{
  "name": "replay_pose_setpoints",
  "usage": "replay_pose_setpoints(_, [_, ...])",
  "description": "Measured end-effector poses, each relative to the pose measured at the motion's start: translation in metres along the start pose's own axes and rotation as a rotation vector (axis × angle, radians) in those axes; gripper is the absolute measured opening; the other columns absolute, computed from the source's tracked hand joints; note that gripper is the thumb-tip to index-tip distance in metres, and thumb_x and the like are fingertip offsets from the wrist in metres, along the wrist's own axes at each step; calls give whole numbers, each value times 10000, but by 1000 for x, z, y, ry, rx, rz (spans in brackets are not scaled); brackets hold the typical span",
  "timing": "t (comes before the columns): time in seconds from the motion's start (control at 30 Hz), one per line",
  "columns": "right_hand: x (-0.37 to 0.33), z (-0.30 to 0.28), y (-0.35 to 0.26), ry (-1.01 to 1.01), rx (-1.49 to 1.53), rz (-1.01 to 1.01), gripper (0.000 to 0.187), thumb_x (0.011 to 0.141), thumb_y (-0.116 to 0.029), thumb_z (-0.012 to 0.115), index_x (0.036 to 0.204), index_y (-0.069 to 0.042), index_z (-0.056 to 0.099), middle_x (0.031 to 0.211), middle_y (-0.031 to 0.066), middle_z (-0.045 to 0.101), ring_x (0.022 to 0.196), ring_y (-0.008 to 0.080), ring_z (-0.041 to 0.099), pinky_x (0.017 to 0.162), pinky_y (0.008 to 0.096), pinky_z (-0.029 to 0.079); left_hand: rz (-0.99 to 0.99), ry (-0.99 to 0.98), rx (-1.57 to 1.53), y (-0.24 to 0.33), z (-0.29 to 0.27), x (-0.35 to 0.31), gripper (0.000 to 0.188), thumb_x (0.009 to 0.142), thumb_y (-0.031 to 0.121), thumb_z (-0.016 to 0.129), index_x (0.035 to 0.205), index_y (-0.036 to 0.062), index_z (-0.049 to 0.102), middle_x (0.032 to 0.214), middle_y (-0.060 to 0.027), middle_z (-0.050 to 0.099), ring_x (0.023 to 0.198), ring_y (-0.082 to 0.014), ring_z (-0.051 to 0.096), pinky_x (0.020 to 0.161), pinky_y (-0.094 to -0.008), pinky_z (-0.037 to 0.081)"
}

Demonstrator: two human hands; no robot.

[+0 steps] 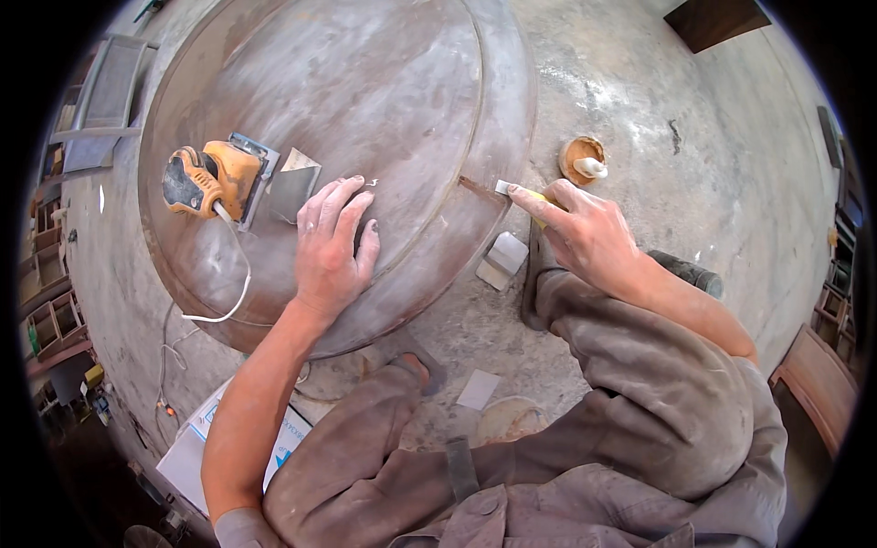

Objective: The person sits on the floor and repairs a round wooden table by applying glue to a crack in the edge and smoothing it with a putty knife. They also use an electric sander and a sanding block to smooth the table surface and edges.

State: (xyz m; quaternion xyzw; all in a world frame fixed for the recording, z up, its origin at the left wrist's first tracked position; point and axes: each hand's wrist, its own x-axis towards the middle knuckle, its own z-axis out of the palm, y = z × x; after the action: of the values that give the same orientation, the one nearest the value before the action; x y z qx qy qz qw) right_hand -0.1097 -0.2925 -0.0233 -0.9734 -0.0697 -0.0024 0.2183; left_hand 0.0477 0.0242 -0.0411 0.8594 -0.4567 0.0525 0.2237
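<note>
A large round wooden tabletop (393, 100), dusty and whitish over brown, lies in front of me with a curved groove near its right edge. My left hand (331, 245) lies on it, palm down and fingers apart, holding nothing. Beside its fingertips is a small white fleck of material. My right hand (589, 233) grips a small yellow-handled scraper (545, 212). The scraper's pale tip is at the tabletop's right rim, at the end of a dark brown strip (479, 189). Most of the handle is hidden by my fingers.
A yellow-and-black sander (224, 178) with a white cord and a folded grey sandpaper sheet (294, 187) sit on the tabletop. On the floor are a tub of tan filler (583, 157), a pale folded pad (502, 260) and a white card (478, 389). A printed box (196, 447) lies lower left.
</note>
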Motion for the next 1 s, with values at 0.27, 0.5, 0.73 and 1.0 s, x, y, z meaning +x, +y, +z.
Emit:
replay_pose_setpoints(0.27, [1,3,0,7,-45,-1,639,847,-11,679,1455,-190,594,967,111,564,785,291,648,612,429,561,11,6,33,-2,-1,0,441,852,58,710,1286,68,629,1411,-107,596,1344,-326,536,1110,-469,414])
replay_pose_setpoints(0.5, [3,2,-2,16,-72,11,636,844,-3,676,1448,-185,600,939,109,564,771,288,649,611,426,559,9,10,30,0,0,0,441,850,55,708,1284,68,628,1411,-106,595,1348,-324,534,1112,-469,411])
replay_pose_setpoints(0.73, [6,4,-4,69,-52,7,697,829,24,656,1477,-226,597,896,92,525,684,300,604,565,433,533,9,14,29,-2,1,0,448,844,55,709,1284,71,627,1407,-102,598,1344,-322,535,1114,-466,408])
replay_pose_setpoints(1.0, [13,4,-4,33,-73,7,620,846,-7,671,1444,-158,609,928,116,558,764,286,655,643,412,550,7,13,34,-2,2,0,452,835,50,710,1279,71,629,1408,-102,599,1343,-319,538,1109,-462,413])
